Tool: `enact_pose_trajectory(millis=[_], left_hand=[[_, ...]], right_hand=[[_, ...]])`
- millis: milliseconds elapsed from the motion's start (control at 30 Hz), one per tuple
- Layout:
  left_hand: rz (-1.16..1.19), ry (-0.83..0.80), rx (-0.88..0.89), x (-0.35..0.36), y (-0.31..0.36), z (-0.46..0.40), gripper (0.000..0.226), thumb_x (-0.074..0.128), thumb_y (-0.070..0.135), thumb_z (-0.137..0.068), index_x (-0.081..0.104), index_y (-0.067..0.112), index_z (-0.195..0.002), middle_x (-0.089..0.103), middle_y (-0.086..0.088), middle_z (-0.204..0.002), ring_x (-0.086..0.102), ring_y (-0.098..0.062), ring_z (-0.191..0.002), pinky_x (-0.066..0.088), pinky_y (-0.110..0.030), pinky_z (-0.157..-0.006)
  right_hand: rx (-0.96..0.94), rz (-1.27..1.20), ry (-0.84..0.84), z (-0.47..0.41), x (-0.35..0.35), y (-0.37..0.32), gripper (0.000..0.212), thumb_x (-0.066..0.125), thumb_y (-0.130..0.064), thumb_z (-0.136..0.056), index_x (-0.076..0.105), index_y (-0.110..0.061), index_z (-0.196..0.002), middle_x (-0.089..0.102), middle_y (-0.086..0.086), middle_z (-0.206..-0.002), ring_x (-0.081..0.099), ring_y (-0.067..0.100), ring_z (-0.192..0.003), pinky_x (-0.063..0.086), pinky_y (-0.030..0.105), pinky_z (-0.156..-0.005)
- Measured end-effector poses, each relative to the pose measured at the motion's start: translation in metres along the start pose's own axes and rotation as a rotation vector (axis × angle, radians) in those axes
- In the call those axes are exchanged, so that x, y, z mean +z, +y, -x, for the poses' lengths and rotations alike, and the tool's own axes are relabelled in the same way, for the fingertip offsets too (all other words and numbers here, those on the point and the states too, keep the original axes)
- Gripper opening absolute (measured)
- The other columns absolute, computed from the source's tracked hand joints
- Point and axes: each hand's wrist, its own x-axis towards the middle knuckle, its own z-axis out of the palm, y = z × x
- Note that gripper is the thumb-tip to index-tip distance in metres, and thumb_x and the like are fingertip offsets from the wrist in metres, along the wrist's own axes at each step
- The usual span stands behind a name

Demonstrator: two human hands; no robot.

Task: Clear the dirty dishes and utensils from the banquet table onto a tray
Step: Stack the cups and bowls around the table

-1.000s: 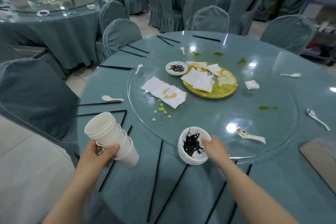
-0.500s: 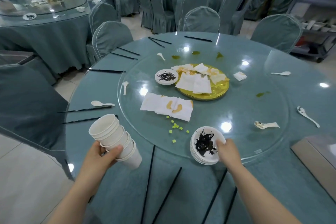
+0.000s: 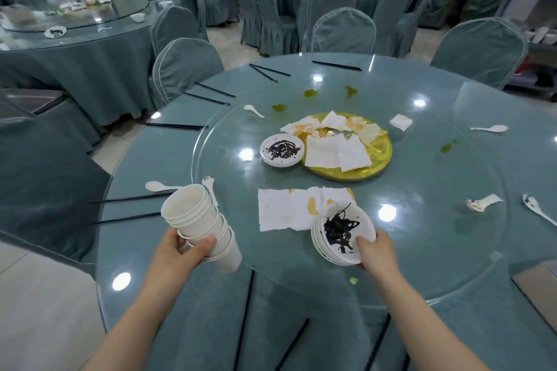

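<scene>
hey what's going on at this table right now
A person is clearing a messy banquet table. Their left hand grips a stack of white paper cups, and their right hand holds a stack of small white plates smeared with dark sauce. Stained napkins, a gold platter, spoons and black chopsticks are not yet cleared.

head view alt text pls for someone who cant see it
A person's left hand holds a stack of paper cups and the right hand a stack of dirty plates over a round banquet table littered with napkins, spoons and chopsticks.
</scene>
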Motion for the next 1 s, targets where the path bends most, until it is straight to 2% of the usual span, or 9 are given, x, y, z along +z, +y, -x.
enact_pose_trajectory(millis=[100,233,333,433,567,633,800,900,1000], left_hand=[[-0.045,0.018,0.054,0.013,0.006,-0.017,0.039,0.072,0.015,-0.081,0.055,0.023,-0.116,0.068,0.011,-0.107,0.065,-0.002,-0.093,0.05,-0.03,-0.084],[-0.085,0.021,0.157,0.03,0.014,-0.05,0.041,0.071,0.006,-0.081,0.055,0.028,-0.112,0.069,0.02,-0.103,0.063,0.008,-0.093,0.049,-0.011,-0.074],[-0.101,0.042,0.186,0.042,0.017,-0.077,0.046,0.073,0.008,-0.08,0.053,0.019,-0.12,0.066,0.012,-0.11,0.062,0.005,-0.093,0.049,-0.019,-0.082],[-0.101,0.053,0.185,0.057,0.014,-0.101,0.052,0.075,0.011,-0.079,0.049,0.019,-0.124,0.063,0.01,-0.116,0.06,0.005,-0.099,0.048,-0.022,-0.085],[-0.118,0.02,0.168,0.071,0.005,-0.125,0.056,0.076,0.014,-0.078,0.048,0.021,-0.126,0.064,0.01,-0.116,0.061,0.0,-0.103,0.048,-0.023,-0.085],[-0.139,0.002,0.156,0.076,0.0,-0.133,0.058,0.077,0.015,-0.077,0.047,0.021,-0.127,0.063,0.009,-0.117,0.061,-0.002,-0.105,0.049,-0.028,-0.089],[-0.179,-0.022,0.137,0.089,-0.009,-0.142,0.062,0.076,0.016,-0.078,0.043,0.02,-0.13,0.061,0.011,-0.118,0.059,0.003,-0.104,0.049,-0.023,-0.091],[-0.195,-0.045,0.136,0.096,-0.013,-0.144,0.064,0.076,0.015,-0.078,0.042,0.02,-0.132,0.059,0.015,-0.118,0.057,0.014,-0.099,0.046,-0.006,-0.082],[-0.2,-0.053,0.135,0.101,-0.019,-0.141,0.065,0.076,0.013,-0.078,0.04,0.022,-0.131,0.057,0.018,-0.117,0.056,0.015,-0.099,0.043,-0.005,-0.082]], right_hand=[[-0.046,0.025,-0.026,-0.008,0.007,-0.012,0.014,0.051,-0.01,-0.08,0.061,-0.01,-0.09,0.067,0.013,-0.083,0.064,0.03,-0.066,0.056,0.039,-0.058],[-0.059,0.045,-0.043,-0.026,0.015,-0.025,0.009,0.053,-0.017,-0.084,0.058,-0.014,-0.091,0.066,0.008,-0.09,0.063,0.031,-0.084,0.055,0.046,-0.077],[-0.088,0.037,-0.064,-0.037,0.022,-0.036,0.003,0.056,-0.02,-0.085,0.055,-0.022,-0.082,0.065,0.004,-0.087,0.062,0.026,-0.082,0.055,0.044,-0.075],[-0.068,0.01,-0.088,-0.047,0.033,-0.044,0.012,0.059,-0.024,-0.084,0.055,-0.017,-0.093,0.063,0.005,-0.091,0.063,0.025,-0.083,0.056,0.047,-0.075],[-0.047,-0.016,-0.16,-0.054,0.05,-0.05,0.021,0.06,-0.026,-0.085,0.054,-0.013,-0.101,0.064,0.003,-0.091,0.065,0.019,-0.08,0.052,0.025,-0.05],[-0.044,-0.027,-0.185,-0.057,0.056,-0.05,0.021,0.061,-0.025,-0.084,0.055,-0.014,-0.1,0.064,0.003,-0.092,0.066,0.019,-0.08,0.05,0.019,-0.046],[-0.035,-0.003,-0.184,-0.063,0.063,-0.044,0.013,0.064,-0.027,-0.082,0.056,-0.02,-0.089,0.065,-0.002,-0.086,0.068,0.013,-0.069,0.06,0.035,-0.063],[-0.032,-0.008,-0.182,-0.063,0.061,-0.039,0.012,0.063,-0.028,-0.081,0.057,-0.02,-0.086,0.066,-0.001,-0.085,0.069,0.014,-0.068,0.059,0.03,-0.058],[-0.019,0.007,-0.164,-0.062,0.058,-0.035,0.014,0.061,-0.031,-0.082,0.058,-0.019,-0.088,0.066,0.0,-0.086,0.067,0.016,-0.075,0.058,0.031,-0.057]])
